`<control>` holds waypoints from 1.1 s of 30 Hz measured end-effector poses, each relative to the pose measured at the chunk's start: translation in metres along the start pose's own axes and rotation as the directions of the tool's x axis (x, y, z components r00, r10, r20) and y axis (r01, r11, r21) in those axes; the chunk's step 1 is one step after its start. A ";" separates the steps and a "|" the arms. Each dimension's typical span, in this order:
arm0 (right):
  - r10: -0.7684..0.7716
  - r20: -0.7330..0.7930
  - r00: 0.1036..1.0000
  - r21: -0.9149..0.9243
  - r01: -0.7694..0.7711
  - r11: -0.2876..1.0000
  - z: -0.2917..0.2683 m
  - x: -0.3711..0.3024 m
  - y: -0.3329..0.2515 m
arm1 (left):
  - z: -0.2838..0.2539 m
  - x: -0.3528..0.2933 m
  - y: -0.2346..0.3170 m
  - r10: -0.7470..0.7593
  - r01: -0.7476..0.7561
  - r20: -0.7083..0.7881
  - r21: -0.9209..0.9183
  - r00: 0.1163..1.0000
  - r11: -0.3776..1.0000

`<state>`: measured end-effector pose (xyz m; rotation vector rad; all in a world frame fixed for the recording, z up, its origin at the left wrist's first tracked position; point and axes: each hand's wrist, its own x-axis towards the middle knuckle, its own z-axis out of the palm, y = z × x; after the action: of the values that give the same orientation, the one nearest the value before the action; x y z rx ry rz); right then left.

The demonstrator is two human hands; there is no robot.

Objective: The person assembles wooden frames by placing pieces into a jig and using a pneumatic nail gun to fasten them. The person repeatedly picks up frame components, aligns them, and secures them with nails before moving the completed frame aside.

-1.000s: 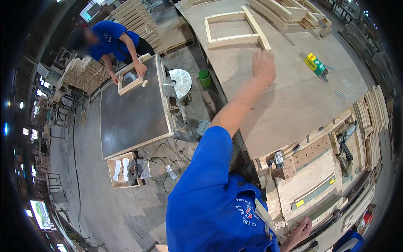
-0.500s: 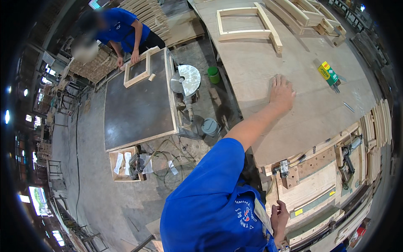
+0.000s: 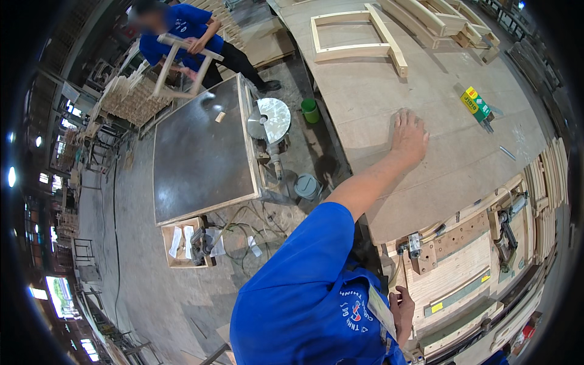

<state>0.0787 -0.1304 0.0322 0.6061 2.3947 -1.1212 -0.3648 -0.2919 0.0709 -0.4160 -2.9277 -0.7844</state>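
Note:
My left hand (image 3: 409,137) rests palm down on the broad brown worktable (image 3: 383,194), its fingers stretched out and nothing visible under it. Beside my body, my right hand (image 3: 401,313) hangs near the edge of a wooden clamping jig (image 3: 453,286). Its fingers are loosely bent and apart, with nothing seen in them. Beyond the left hand lies a pale wooden frame (image 3: 353,52) with one longer rail. To the right of that hand are a yellow and green box (image 3: 477,104) and a short metal rod (image 3: 507,152).
Joined wooden frames (image 3: 447,27) stand at the table's far right. On the left, a circular saw blade (image 3: 271,118) sits at the side of a dark-topped table (image 3: 204,155). A co-worker (image 3: 188,27) holds a small wooden frame (image 3: 173,67) there. Hoses and a wooden box (image 3: 176,263) lie on the floor.
The co-worker has straightened up and lifted the small wooden frame off the dark table. A little wood block stays on it. My two hands have hardly moved.

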 end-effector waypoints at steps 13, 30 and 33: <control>-0.040 -0.043 0.998 -0.048 0.038 0.998 0.004 0.003 0.000 | 0.001 0.000 0.005 0.023 -0.021 -0.115 0.025 0.993 0.999; -0.102 -0.077 0.992 -0.082 0.095 0.992 0.001 0.001 0.001 | 0.007 -0.001 0.004 0.105 -0.093 -0.193 0.067 0.976 0.993; -0.150 -0.248 0.957 0.024 0.161 0.987 -0.008 -0.002 -0.008 | 0.009 -0.002 0.002 0.115 -0.101 -0.217 0.074 0.969 0.992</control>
<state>0.0745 -0.1289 0.0429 0.6111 2.6750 -1.2295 -0.3621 -0.2866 0.0641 -0.4469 -2.6905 -0.6747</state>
